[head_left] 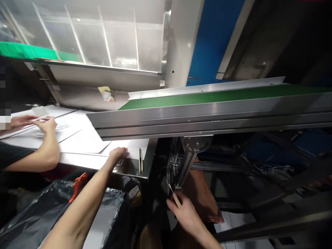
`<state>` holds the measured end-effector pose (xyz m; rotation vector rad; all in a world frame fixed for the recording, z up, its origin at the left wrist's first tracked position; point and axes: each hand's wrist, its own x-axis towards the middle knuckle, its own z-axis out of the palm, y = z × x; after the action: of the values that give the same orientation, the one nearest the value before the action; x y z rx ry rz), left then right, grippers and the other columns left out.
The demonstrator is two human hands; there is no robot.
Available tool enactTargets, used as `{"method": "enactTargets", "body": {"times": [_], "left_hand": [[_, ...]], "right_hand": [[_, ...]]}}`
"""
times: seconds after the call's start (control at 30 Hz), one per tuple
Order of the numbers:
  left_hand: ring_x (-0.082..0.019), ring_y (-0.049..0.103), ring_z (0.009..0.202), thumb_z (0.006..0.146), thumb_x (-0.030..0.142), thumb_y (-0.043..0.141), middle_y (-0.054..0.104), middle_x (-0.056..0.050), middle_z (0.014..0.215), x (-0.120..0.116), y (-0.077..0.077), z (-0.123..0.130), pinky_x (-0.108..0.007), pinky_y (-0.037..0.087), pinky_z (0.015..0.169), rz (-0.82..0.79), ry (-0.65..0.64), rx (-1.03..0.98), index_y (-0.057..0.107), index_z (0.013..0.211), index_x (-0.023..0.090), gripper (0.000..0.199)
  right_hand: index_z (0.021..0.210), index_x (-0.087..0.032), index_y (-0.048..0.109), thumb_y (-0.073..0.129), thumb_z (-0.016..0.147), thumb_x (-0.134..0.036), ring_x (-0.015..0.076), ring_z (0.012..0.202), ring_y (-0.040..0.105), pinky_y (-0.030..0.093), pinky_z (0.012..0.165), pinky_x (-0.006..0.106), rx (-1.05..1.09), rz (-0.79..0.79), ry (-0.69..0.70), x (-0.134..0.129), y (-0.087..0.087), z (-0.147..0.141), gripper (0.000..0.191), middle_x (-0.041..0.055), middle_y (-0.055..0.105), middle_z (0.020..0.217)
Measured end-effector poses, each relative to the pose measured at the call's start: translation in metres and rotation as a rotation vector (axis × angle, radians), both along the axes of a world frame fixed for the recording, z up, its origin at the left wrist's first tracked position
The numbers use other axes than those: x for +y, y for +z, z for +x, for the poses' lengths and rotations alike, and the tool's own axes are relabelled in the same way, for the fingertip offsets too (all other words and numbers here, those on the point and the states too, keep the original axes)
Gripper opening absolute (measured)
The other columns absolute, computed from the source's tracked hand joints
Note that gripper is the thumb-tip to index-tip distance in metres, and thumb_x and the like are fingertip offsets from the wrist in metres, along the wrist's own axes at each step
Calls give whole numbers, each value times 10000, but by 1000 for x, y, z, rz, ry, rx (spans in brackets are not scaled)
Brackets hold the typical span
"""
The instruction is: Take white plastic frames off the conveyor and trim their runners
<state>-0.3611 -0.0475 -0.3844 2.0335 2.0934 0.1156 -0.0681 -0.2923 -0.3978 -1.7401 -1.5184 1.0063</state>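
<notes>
Green-belted steel conveyor above a steel table. Left hand open, fingers resting on white sheets at the table's edge. Right hand, below and beside the conveyor's steel leg, closed around a slim pale-handled tool, its long axis pointing up and left from the palm.

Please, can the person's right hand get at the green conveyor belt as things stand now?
Probably not directly. The right hand, holding a pale strip, is below the conveyor's steel side frame, which stands between it and the green belt, so it would likely need to go around.
</notes>
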Motion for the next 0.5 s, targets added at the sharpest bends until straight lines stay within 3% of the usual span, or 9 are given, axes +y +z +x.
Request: {"method": "enactTargets", "body": {"times": [0.1,0.23,0.33,0.5], "left_hand": [[-231,558,968,861,373,518,581,-93,1076,-15,-6,1,-459,454,849,-63,-2,37,558,1072,147,312],[-241,548,989,868,399,496,558,-103,1121,-39,-8,3,-464,456,844,-62,26,37,526,1132,152,363],[-241,552,984,869,411,488,556,-105,1128,-56,-5,6,-462,457,840,-51,26,33,521,1144,154,378],[-228,575,934,866,423,492,583,-100,1079,-62,-2,3,-441,479,804,-69,-2,41,529,1135,152,384]], "right_hand": [[823,-182,525,499,787,-463,152,682,562,375,594,231,-115,105,74,51,14,-34,284,13,602,734],[943,-184,510,506,791,-486,192,817,587,368,652,253,-264,168,100,101,13,-84,338,49,623,878],[966,-172,507,559,750,-472,238,878,589,376,682,285,-329,151,88,116,7,-109,373,86,616,970],[1012,-182,501,553,766,-321,252,914,593,394,732,317,-372,112,82,119,-3,-118,288,83,617,1011]]}}
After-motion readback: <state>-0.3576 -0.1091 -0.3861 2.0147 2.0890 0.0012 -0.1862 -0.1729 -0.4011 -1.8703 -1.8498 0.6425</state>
